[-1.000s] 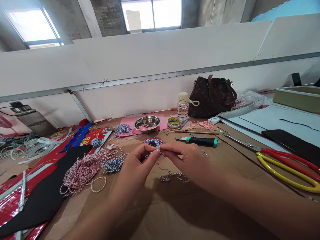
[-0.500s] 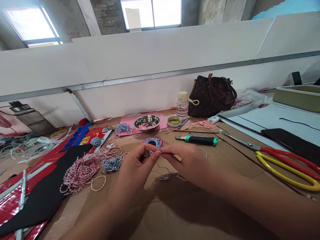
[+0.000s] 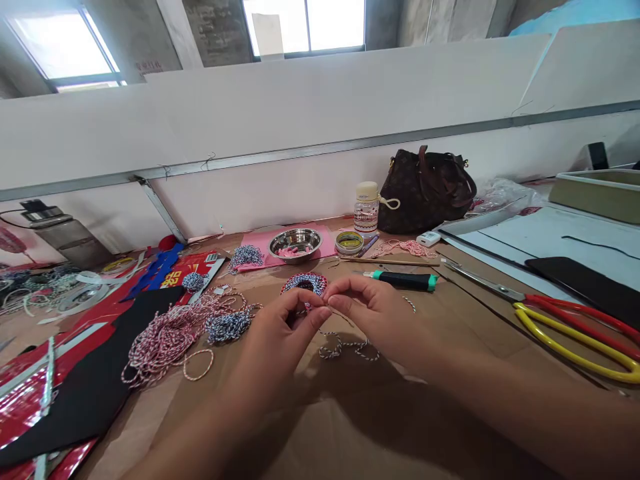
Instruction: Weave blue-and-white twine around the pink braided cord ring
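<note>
The left hand [image 3: 283, 340] and right hand [image 3: 375, 320] pinched almost shut on the lower edge of the twine coil [image 3: 304, 283], which was light, floppy and best held at its rim.

I can make out no fully legible text from my position: the red packet [image 3: 197, 268] on the left of the table bears large yellow printed characters [image 3: 171, 280], but they are too small and foreshortened for me to read, and the small white label [image 3: 213, 257] beside them is also unreadable. The brown handbag [image 3: 425, 193] shows a repeating monogram print with no letters I can confirm, and the reddish marks on the concrete wall [image 3: 156, 66] under the skylight are likewise illegible.
</note>
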`<state>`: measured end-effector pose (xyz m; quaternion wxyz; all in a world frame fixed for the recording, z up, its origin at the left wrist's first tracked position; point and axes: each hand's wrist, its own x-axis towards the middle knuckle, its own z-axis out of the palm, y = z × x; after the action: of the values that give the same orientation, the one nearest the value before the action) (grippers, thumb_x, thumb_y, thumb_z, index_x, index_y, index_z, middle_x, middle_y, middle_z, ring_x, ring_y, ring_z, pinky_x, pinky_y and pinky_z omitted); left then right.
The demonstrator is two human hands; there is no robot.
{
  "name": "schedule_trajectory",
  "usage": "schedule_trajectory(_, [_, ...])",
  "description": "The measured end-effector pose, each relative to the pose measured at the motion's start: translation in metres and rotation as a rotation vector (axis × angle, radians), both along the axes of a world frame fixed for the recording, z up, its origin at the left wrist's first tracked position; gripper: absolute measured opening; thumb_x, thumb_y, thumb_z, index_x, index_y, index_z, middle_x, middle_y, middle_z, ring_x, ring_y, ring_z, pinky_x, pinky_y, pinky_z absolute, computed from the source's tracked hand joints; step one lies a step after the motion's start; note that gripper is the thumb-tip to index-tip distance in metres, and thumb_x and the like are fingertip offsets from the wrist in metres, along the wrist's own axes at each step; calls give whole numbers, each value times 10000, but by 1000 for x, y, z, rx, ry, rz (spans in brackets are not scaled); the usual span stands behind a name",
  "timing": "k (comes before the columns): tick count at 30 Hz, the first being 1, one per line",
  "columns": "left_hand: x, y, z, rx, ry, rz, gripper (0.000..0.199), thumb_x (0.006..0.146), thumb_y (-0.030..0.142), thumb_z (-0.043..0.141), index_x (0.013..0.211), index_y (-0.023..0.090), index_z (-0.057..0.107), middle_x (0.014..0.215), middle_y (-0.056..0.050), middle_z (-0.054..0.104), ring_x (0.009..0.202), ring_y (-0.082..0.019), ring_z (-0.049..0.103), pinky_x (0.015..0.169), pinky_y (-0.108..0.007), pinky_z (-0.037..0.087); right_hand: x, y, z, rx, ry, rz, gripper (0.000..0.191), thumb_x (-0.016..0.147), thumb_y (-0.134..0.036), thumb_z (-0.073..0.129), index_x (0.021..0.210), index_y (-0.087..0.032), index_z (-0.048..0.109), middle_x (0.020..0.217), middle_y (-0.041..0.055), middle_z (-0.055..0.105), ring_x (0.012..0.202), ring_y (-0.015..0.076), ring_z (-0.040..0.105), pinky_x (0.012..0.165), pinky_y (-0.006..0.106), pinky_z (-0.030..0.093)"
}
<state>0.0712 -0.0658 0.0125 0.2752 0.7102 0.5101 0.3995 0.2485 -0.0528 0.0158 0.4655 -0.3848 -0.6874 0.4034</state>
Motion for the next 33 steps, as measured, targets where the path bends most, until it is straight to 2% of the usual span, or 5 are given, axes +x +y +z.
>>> schedule_trajectory(5, [2,4,-1,-13,-9,-19,276,847,448,631,977,210,680,578,74,410,541,-112,376,509,-227,277,3,1,0,95,-12,4,115,914,-274,605,845,-210,670,972,10,684,960,178,620,880,331,460])
schedule_trajectory(10, [3,1,-1,7,-20,-46,246,886,435,603,911,215,711,685,33,590,614,-121,474,571,-239,350,4,5,-3,33,88,98,115,930,-303,588,890,-217,652,926,10,670,917,169,616,857,329,469])
schedule_trajectory(17, [1,2,-3,-16,-41,-71,258,906,448,577,978,231,698,801,6,660,707,-146,544,649,-269,397,4,8,2,-54,242,120,132,942,-308,558,872,-201,591,939,22,668,698,107,557,682,277,470])
schedule_trajectory(23, [3,0,0,-46,-29,-81,228,929,407,533,917,213,653,720,27,581,639,-128,480,607,-263,369,8,16,3,-263,471,244,213,921,-394,591,849,-205,526,708,-20,629,589,110,560,565,261,438])
schedule_trajectory(33, [-2,3,0,113,114,-74,137,922,336,570,917,226,650,800,17,649,704,-137,561,647,-273,422,8,17,7,-258,184,190,112,862,-227,623,904,-206,521,631,-51,599,554,109,547,550,255,444])
